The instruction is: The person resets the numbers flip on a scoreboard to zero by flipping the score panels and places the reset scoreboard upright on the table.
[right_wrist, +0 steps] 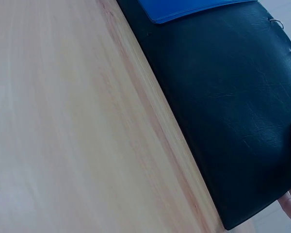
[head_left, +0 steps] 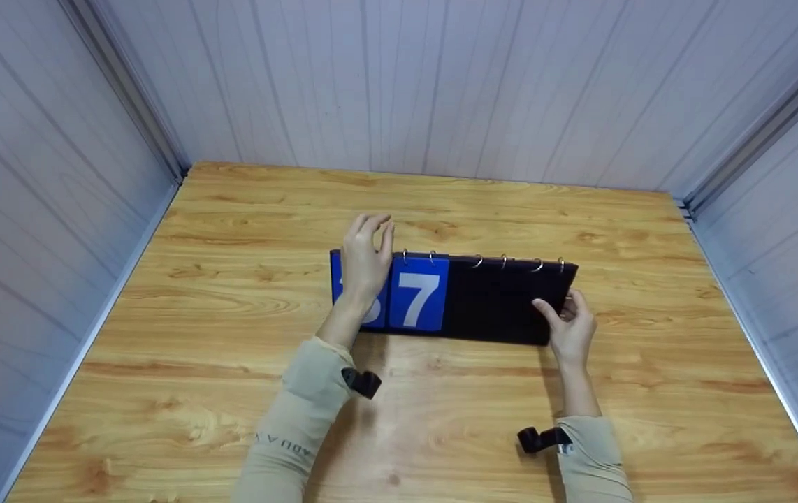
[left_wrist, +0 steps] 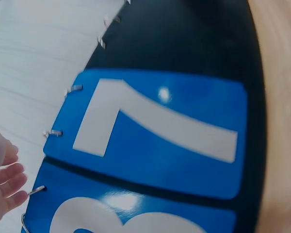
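Observation:
A black flip scoreboard (head_left: pixel 490 300) stands tilted on the table, with several metal rings along its top edge. Its left half carries a blue card with a white 7 (head_left: pixel 418 297) and, beside that, another blue number card (left_wrist: pixel 94 187), partly covered by my left hand in the head view. My left hand (head_left: pixel 365 262) is raised in front of that card, fingers loosely bent above the top edge, nothing between them. At the right end, my right hand (head_left: pixel 572 332) grips the board's side, thumb on the front and fingers behind. The right half shows bare black cover.
The wooden table (head_left: pixel 245 293) extends around the board on all sides. Pale panelled walls (head_left: pixel 399 84) rise behind it and at both sides. Each sleeve has a black wrist camera (head_left: pixel 361 382) strapped on.

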A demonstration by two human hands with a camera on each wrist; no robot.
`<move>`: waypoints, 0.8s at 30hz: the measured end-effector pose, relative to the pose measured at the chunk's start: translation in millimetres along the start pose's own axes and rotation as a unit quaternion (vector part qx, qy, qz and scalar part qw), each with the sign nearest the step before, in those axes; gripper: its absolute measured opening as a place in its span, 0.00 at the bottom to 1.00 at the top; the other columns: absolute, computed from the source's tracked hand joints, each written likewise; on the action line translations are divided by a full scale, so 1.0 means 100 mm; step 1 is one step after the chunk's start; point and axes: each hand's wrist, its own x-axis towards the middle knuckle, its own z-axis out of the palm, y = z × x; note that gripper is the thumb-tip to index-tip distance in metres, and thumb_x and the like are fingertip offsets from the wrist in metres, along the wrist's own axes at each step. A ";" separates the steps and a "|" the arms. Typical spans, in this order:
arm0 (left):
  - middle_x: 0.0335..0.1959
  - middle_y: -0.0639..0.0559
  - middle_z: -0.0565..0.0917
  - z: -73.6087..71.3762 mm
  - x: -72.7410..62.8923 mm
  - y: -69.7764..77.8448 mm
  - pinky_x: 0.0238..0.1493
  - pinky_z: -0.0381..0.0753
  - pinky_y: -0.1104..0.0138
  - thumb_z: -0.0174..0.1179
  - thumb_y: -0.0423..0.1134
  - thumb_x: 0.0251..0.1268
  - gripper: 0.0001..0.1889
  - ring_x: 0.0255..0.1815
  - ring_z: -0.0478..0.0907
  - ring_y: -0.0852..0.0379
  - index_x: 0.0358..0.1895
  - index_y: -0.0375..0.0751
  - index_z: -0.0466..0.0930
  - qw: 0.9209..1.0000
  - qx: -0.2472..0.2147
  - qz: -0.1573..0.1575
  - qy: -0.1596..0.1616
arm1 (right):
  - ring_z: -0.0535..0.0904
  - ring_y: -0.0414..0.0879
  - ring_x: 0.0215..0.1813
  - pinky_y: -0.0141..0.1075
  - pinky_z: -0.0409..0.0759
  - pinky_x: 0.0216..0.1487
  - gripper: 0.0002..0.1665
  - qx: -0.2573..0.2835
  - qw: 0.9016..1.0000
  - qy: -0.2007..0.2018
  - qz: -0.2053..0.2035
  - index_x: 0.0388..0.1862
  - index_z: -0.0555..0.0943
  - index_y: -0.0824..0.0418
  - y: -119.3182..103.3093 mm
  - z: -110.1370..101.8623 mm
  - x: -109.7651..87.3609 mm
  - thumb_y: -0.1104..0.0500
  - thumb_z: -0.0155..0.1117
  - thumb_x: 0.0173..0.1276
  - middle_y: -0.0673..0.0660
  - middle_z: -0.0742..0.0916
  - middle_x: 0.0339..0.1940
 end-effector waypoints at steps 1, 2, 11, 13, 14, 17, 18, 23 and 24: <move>0.45 0.31 0.88 -0.01 -0.06 0.01 0.54 0.89 0.48 0.64 0.25 0.76 0.07 0.49 0.88 0.35 0.49 0.22 0.87 1.000 -0.005 0.003 0.006 | 0.78 0.21 0.30 0.16 0.77 0.37 0.20 0.001 1.000 0.001 0.000 0.48 0.80 0.81 0.00 0.00 0.00 0.74 0.81 0.63 0.40 0.85 0.26; 0.44 0.32 0.89 -0.02 -0.12 0.01 0.53 0.89 0.49 0.64 0.24 0.75 0.07 0.48 0.89 0.36 0.48 0.22 0.87 1.000 -0.007 0.008 0.013 | 0.78 0.21 0.30 0.16 0.77 0.37 0.20 0.001 1.000 0.002 0.000 0.48 0.80 0.81 0.00 0.01 -0.01 0.73 0.81 0.63 0.40 0.85 0.27; 0.40 0.35 0.88 -0.02 -0.62 -0.09 0.50 0.89 0.51 0.67 0.23 0.69 0.05 0.45 0.87 0.39 0.45 0.24 0.88 0.997 0.019 0.049 0.060 | 0.78 0.23 0.33 0.18 0.75 0.39 0.21 0.007 1.000 0.012 0.019 0.50 0.80 0.80 0.00 0.02 -0.04 0.74 0.80 0.63 0.42 0.86 0.30; 0.40 0.35 0.89 -0.01 -0.71 -0.10 0.49 0.90 0.52 0.67 0.23 0.69 0.06 0.44 0.88 0.40 0.46 0.24 0.88 0.998 0.021 0.031 0.053 | 0.79 0.24 0.33 0.18 0.76 0.40 0.22 0.015 0.999 0.012 0.032 0.51 0.79 0.81 -0.01 0.02 -0.04 0.74 0.80 0.64 0.41 0.86 0.31; 0.41 0.35 0.89 -0.01 -0.74 -0.10 0.49 0.90 0.52 0.67 0.23 0.70 0.06 0.44 0.88 0.39 0.46 0.23 0.88 0.999 0.020 0.019 0.047 | 0.79 0.24 0.33 0.19 0.75 0.40 0.22 0.019 0.999 0.014 0.038 0.52 0.79 0.80 -0.02 0.02 -0.04 0.74 0.80 0.64 0.41 0.87 0.31; 0.42 0.33 0.89 0.03 -0.84 -0.12 0.50 0.90 0.50 0.67 0.23 0.71 0.08 0.45 0.88 0.38 0.49 0.22 0.87 0.999 0.013 -0.020 0.030 | 0.79 0.25 0.33 0.19 0.76 0.40 0.23 0.029 0.998 0.015 0.044 0.52 0.79 0.80 -0.05 0.02 -0.04 0.74 0.80 0.63 0.40 0.87 0.31; 0.43 0.33 0.89 0.05 -0.87 -0.13 0.50 0.90 0.50 0.68 0.24 0.71 0.09 0.45 0.88 0.38 0.49 0.21 0.87 0.999 0.011 -0.032 0.024 | 0.79 0.25 0.33 0.19 0.76 0.40 0.23 0.031 0.998 0.015 0.044 0.52 0.79 0.80 -0.05 0.02 -0.04 0.74 0.80 0.63 0.40 0.87 0.31; 0.43 0.31 0.88 0.14 -0.96 -0.16 0.50 0.90 0.49 0.71 0.25 0.69 0.11 0.45 0.88 0.38 0.50 0.20 0.85 0.996 -0.012 -0.083 0.008 | 0.79 0.26 0.33 0.19 0.76 0.39 0.23 0.037 0.998 0.015 0.046 0.52 0.79 0.81 -0.07 0.03 -0.05 0.74 0.80 0.63 0.40 0.87 0.32; 0.43 0.32 0.88 0.15 -0.97 -0.17 0.50 0.90 0.49 0.72 0.25 0.69 0.11 0.45 0.88 0.38 0.50 0.21 0.85 0.996 -0.015 -0.090 0.007 | 0.79 0.26 0.33 0.19 0.75 0.39 0.23 0.039 0.998 0.015 0.046 0.52 0.79 0.81 -0.07 0.04 -0.05 0.74 0.80 0.63 0.40 0.86 0.32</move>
